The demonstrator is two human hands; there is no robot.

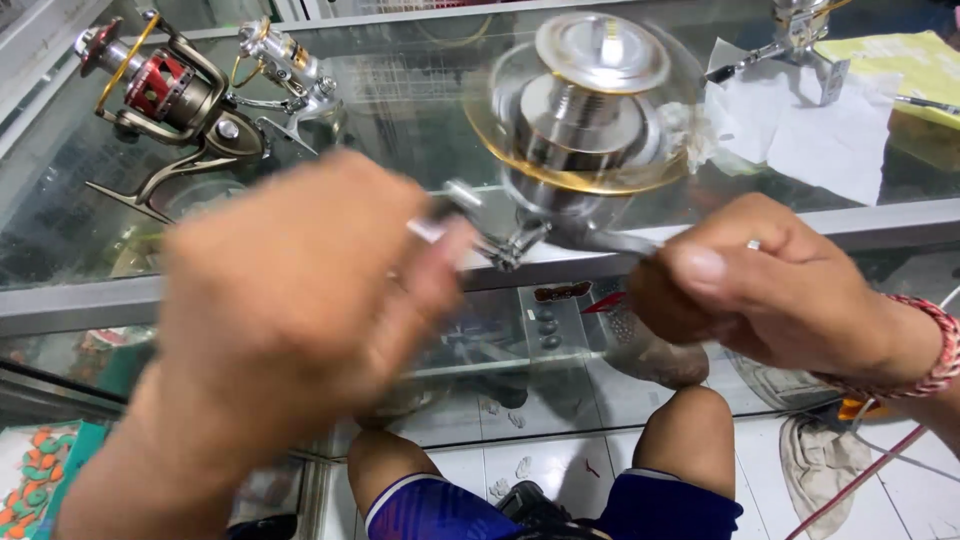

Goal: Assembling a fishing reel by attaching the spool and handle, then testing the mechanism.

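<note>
Upright, the silver spinning reel (585, 110) rests between left hand (290, 300) and right hand (770, 285).

Silver spinning reel (590, 110) with gold spool rim. Bronze-grey reel (175, 95) with red spool, gold bail wire. White paper (800, 125). Yellow pad (905, 65). Red-and-white braided wristband (935, 350). Blue shorts (560, 505), white trim. White floor tiles (560, 460).

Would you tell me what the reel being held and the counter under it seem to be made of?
The reel looks like polished metal: silvery spool, gold rim, bright highlights, though blurred. The counter top appears to be glass, since it reflects and shows shelves below; its front edge looks like brushed aluminium. Both hands, left and right, grip the reel.
</note>
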